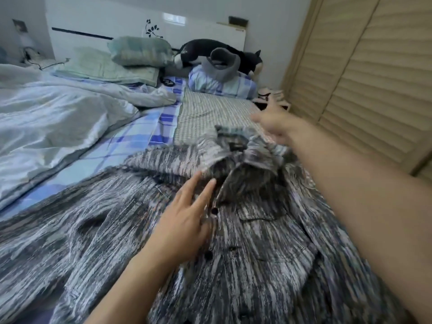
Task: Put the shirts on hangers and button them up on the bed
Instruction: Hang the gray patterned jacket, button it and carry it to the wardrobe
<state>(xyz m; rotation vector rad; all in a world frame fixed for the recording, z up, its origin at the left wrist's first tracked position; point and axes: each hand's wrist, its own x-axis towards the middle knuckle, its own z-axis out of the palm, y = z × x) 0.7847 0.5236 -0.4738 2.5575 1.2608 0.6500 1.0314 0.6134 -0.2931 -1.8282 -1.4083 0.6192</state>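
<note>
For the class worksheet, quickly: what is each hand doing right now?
Left hand: open, fingers straight, resting flat on the shirt.
Right hand: blurred, above the collar; cannot tell whether it holds anything.

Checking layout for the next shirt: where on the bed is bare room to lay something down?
One free patch: the small-check sheet, bordered by the rumpled white duvet, the blue plaid pillow and the shirt's collar. A narrow plaid strip runs beside the duvet. The near end is crowded: the grey streaked shirt and both hands cover it.
</note>
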